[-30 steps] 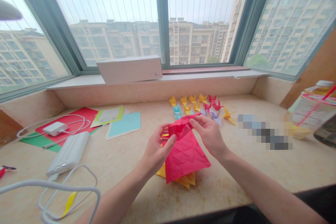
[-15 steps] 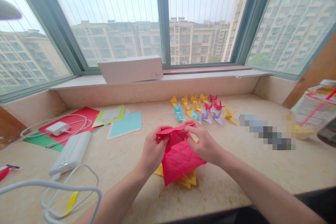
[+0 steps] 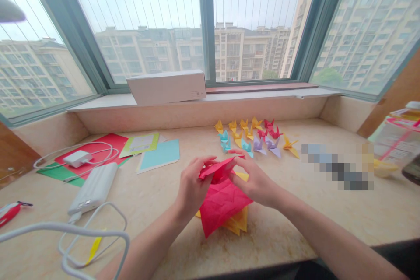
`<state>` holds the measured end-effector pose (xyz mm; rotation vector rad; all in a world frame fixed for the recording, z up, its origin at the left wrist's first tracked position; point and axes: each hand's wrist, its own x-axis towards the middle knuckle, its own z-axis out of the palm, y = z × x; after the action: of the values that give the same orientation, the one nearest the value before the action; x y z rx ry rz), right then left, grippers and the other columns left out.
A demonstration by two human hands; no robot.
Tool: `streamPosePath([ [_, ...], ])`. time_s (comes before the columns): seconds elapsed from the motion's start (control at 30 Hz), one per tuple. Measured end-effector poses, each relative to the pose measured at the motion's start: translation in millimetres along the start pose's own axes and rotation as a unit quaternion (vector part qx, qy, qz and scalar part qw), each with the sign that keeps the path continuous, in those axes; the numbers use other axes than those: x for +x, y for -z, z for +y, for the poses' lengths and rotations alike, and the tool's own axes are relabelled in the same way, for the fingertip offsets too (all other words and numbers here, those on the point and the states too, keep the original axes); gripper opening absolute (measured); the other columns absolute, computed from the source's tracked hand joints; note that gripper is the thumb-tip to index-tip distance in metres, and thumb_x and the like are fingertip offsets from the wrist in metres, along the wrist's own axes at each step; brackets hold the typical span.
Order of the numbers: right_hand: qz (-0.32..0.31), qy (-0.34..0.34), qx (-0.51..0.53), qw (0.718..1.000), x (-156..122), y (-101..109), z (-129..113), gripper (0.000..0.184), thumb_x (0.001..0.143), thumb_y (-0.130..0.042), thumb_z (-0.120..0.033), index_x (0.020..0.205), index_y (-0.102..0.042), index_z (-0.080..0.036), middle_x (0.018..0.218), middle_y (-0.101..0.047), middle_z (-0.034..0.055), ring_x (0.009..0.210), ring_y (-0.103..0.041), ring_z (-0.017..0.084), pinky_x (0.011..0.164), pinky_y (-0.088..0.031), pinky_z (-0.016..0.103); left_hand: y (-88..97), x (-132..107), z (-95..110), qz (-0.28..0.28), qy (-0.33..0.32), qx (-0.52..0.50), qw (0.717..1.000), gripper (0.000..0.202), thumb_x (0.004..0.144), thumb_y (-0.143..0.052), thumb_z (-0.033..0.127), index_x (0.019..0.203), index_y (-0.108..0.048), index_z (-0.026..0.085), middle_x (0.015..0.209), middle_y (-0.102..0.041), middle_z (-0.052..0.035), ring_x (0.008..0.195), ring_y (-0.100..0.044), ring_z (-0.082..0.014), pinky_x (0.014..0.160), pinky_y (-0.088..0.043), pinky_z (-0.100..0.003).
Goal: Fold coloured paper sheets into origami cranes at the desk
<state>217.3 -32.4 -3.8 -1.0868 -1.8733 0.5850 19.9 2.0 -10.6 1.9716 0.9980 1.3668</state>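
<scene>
While the left hand grips the left side of a creased, partly folded red paper sheet, the right hand pinches its right side, thumb below the raised upper fold. Hands are apart, paper spanning between them; some fingertips hidden behind it. Sheet sits front-centre, lower corner hanging toward the person, over yellow folded paper pieces; can't tell if they touch. Beyond the hands: small folded paper cranes in a loose cluster on the beige marble-look counter. Yellow and red ones at the back, light blue and lilac nearer, one yellow crane at the right edge. Left side: light blue paper sheets beside a yellow-green paper packet, which overlaps a flat red sheet. White plug-in charger lies on that sheet; white rectangular power bank just in front, cable plugged in. White oblong box on the window ledge. Right of the cranes: blurred-out patch, contents unreadable.
</scene>
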Motion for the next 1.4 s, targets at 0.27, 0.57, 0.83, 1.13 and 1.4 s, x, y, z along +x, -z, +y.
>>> streamPosePath([
  [0.27, -0.071, 0.014, -0.026, 0.997, -3.5, -3.6, -0.2, 0.030, 0.090, -0.058, -0.018, 0.116, -0.069, -0.028, 0.142, -0.053, 0.0077, 0.151, -0.017, 0.027, 0.119, -0.023, 0.054, 4.9, 0.5, -5.7, -0.026, -0.150, 0.101, 0.983, 0.034, 0.080, -0.058, 0.003, 0.106, -0.071, 0.021, 0.093, -0.072, -0.0063, 0.088, -0.065, -0.0200, 0.079, -0.051, -0.028],
  [0.57, -0.033, 0.026, -0.064, 0.997, -3.3, -5.4, 3.5, 0.022, 0.090, -0.064, -0.028, 0.110, -0.073, -0.030, 0.143, -0.052, 0.0079, 0.148, -0.025, 0.030, 0.117, -0.027, 0.057, 2.3, 3.2, -1.8, 0.034, -0.016, 0.046, 0.998, 0.021, 0.081, -0.063, 0.011, 0.096, -0.073, 0.021, 0.089, -0.074, -0.0034, 0.078, -0.068, -0.0178, 0.072, -0.052, -0.025],
  [0.83, 0.045, 0.027, -0.046, 0.998, -1.7, -7.4, 12.6, 0.015, 0.092, -0.062, -0.030, 0.091, -0.076, -0.028, 0.150, -0.044, 0.0065, 0.140, -0.039, 0.030, 0.116, -0.030, 0.053, -0.9, 7.5, 1.4, 0.066, 0.054, -0.033, 0.996, 0.014, 0.083, -0.068, 0.029, 0.089, -0.074, 0.018, 0.079, -0.076, -0.0023, 0.068, -0.067, -0.0168, 0.064, -0.052, -0.023],
  [1.13, 0.131, 0.066, -0.020, 0.989, -1.9, -0.7, 7.6, 0.018, 0.095, -0.057, -0.032, 0.088, -0.073, -0.029, 0.150, -0.042, 0.0032, 0.139, -0.039, 0.027, 0.114, -0.033, 0.050, -0.4, 14.0, -4.7, 0.074, 0.094, -0.121, 0.985, 0.018, 0.081, -0.071, 0.033, 0.088, -0.075, 0.017, 0.084, -0.077, -0.0042, 0.076, -0.068, -0.0193, 0.066, -0.054, -0.025],
  [1.4, 0.164, 0.037, -0.003, 0.986, 2.1, -1.2, 13.8, 0.018, 0.094, -0.058, -0.040, 0.089, -0.070, -0.028, 0.157, -0.032, 0.0014, 0.139, -0.039, 0.026, 0.113, -0.034, 0.049, 1.8, 17.5, -6.4, 0.033, 0.133, -0.229, 0.964, 0.028, 0.079, -0.074, 0.038, 0.094, -0.072, 0.015, 0.090, -0.077, -0.0066, 0.077, -0.070, -0.0203, 0.069, -0.056, -0.028],
])
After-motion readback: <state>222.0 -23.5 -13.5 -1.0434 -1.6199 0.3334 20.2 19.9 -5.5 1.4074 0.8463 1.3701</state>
